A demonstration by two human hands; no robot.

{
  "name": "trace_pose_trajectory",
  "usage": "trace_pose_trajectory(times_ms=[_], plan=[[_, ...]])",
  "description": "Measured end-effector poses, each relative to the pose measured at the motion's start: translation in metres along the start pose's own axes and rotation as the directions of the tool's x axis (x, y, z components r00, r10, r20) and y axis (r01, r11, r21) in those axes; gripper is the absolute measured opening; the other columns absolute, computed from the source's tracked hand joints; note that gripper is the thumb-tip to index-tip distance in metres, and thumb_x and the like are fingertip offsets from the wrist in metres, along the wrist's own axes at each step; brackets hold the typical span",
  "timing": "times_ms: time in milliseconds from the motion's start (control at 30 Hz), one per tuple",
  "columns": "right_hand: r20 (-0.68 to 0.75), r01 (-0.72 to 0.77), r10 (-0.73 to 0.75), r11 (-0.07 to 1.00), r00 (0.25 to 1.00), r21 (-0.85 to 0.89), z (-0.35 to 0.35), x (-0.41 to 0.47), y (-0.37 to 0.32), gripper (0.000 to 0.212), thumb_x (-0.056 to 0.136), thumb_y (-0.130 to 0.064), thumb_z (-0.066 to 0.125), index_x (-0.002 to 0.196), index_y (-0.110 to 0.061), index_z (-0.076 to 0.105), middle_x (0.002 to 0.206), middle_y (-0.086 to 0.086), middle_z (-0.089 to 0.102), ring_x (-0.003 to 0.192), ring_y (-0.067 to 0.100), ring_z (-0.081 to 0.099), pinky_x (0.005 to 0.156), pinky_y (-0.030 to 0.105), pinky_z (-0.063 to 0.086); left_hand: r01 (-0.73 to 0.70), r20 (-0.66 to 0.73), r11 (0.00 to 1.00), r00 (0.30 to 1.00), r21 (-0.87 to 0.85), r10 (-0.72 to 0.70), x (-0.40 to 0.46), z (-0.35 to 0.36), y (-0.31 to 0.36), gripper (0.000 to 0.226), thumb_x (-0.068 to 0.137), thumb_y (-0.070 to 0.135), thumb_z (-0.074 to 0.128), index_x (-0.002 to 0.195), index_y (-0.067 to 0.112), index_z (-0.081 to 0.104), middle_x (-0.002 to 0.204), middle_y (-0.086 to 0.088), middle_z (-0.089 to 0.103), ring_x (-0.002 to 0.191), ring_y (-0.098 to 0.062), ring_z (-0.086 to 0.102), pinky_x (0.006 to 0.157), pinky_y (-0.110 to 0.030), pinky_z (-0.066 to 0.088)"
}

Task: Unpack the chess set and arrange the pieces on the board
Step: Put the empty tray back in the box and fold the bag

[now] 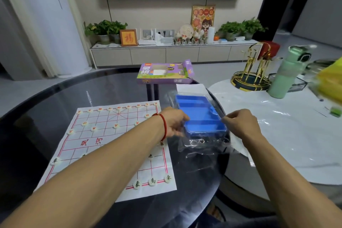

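Left fingers: those of the left hand curl round the left edge of the empty blue plastic compartment tray, thumb near its front corner.
Right fingers: those of the right hand are bunched together, pinching the clear plastic wrapping at the tray's right edge.
Tray: it sits partly inside the wrapping, on the dark round glass table.
Board: the white paper chess board with red lines lies flat just left of the tray, under the left forearm.
Pieces: the round white chess pieces stand on the board's far and near rows.
Box: the purple cardboard box lies beyond the tray, flap open.
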State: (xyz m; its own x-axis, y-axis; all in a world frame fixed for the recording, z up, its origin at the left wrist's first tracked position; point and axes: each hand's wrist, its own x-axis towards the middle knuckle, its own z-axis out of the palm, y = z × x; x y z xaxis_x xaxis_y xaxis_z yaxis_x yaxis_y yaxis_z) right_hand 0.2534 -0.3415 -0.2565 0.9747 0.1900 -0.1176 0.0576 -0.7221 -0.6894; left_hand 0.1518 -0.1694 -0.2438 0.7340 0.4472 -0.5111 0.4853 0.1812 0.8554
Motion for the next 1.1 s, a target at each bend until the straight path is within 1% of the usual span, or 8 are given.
trace_pose_trajectory(times_ms=[100, 200, 267, 367, 533, 700, 933, 1100], plan=[[0.000, 0.022, -0.022, 0.999, 1.000, -0.037, 0.002, 0.004, 0.001, 0.021, 0.091, -0.023, 0.067, 0.104, -0.009, 0.076, 0.097, 0.010, 0.072, 0.081, 0.024, 0.065, 0.073, 0.037, 0.057, -0.058, -0.066, 0.954, 0.995, 0.293, 0.081, 0.016, -0.002, 0.004, 0.022, 0.092, 0.015, 0.071, 0.108, 0.006, 0.058, 0.089, -0.009, 0.067, 0.086, -0.019, 0.068, 0.091, -0.042, 0.059], [0.020, 0.030, -0.028, 0.997, 0.999, -0.069, 0.005, 0.010, 0.000, 0.021, 0.092, -0.023, 0.065, 0.104, -0.008, 0.073, 0.093, 0.008, 0.068, 0.075, 0.019, 0.060, 0.066, 0.032, 0.052, -0.034, -0.102, 0.825, 0.989, 0.564, 0.111, 0.024, -0.007, 0.014, 0.041, 0.087, 0.022, 0.076, 0.122, 0.009, 0.059, 0.106, -0.026, 0.061, 0.105, -0.027, 0.069, 0.078, -0.040, 0.062], [-0.002, 0.034, -0.034, 0.993, 0.999, -0.114, 0.007, 0.014, 0.000, 0.023, 0.092, -0.028, 0.064, 0.101, -0.009, 0.072, 0.090, 0.006, 0.068, 0.072, 0.018, 0.060, 0.066, 0.033, 0.054, -0.009, -0.088, 0.737, 0.992, 0.676, 0.093, 0.027, -0.010, 0.026, 0.045, 0.088, 0.023, 0.075, 0.126, 0.006, 0.057, 0.113, -0.028, 0.062, 0.097, -0.032, 0.073, 0.065, -0.038, 0.063], [-0.058, 0.048, -0.060, 0.979, 0.997, -0.197, 0.006, 0.013, -0.005, 0.026, 0.093, -0.034, 0.062, 0.104, -0.011, 0.067, 0.090, 0.002, 0.064, 0.073, 0.018, 0.058, 0.062, 0.030, 0.047, -0.026, -0.082, 0.577, 0.984, 0.816, 0.161, 0.037, -0.015, 0.047, 0.036, 0.091, 0.024, 0.071, 0.115, 0.003, 0.055, 0.102, -0.017, 0.068, 0.076, -0.034, 0.075, 0.071, -0.042, 0.064], [-0.119, 0.232, -0.261, 0.949, 0.958, -0.214, 0.011, 0.009, -0.017, 0.037, 0.095, -0.038, 0.058, 0.125, -0.017, 0.062, 0.118, 0.008, 0.067, 0.100, 0.027, 0.063, 0.081, 0.040, 0.052, -0.101, -0.072, 0.367, 0.900, 0.925, 0.430, 0.094, -0.025, 0.080, 0.021, 0.088, 0.021, 0.066, 0.103, 0.007, 0.062, 0.082, -0.006, 0.060, 0.079, -0.024, 0.063, 0.072, -0.034, 0.059], [-0.039, 0.402, -0.437, 0.855, 0.898, -0.329, 0.027, 0.019, -0.035, 0.046, 0.099, -0.035, 0.052, 0.144, -0.024, 0.048, 0.144, 0.004, 0.051, 0.126, 0.025, 0.049, 0.102, 0.044, 0.045, -0.135, -0.026, 0.244, 0.827, 0.960, 0.561, 0.159, -0.022, 0.094, 0.026, 0.087, 0.025, 0.063, 0.111, 0.013, 0.064, 0.106, -0.011, 0.066, 0.096, -0.029, 0.059, 0.086, -0.041, 0.056], [-0.055, 0.408, -0.497, 0.767, 0.866, -0.495, 0.044, 0.030, -0.051, 0.041, 0.100, -0.032, 0.048, 0.140, -0.022, 0.047, 0.147, 0.006, 0.045, 0.130, 0.028, 0.043, 0.100, 0.042, 0.039, 0.001, -0.198, 0.334, 0.806, 0.943, 0.558, 0.226, 0.008, 0.105, 0.073, 0.091, 0.061, 0.056, 0.145, 0.015, 0.040, 0.147, -0.018, 0.039, 0.135, -0.041, 0.035, 0.107, -0.057, 0.037], [-0.201, 0.442, -0.591, 0.751, 0.781, -0.491, 0.052, 0.032, -0.049, 0.034, 0.073, -0.021, 0.073, 0.106, -0.013, 0.069, 0.111, 0.013, 0.068, 0.092, 0.036, 0.062, 0.072, 0.043, 0.049, -0.011, -0.214, 0.366, 0.795, 0.931, 0.568, 0.260, 0.023, 0.118, 0.078, 0.087, 0.060, 0.058, 0.145, 0.013, 0.035, 0.145, -0.018, 0.043, 0.138, -0.038, 0.035, 0.107, -0.061, 0.033]])
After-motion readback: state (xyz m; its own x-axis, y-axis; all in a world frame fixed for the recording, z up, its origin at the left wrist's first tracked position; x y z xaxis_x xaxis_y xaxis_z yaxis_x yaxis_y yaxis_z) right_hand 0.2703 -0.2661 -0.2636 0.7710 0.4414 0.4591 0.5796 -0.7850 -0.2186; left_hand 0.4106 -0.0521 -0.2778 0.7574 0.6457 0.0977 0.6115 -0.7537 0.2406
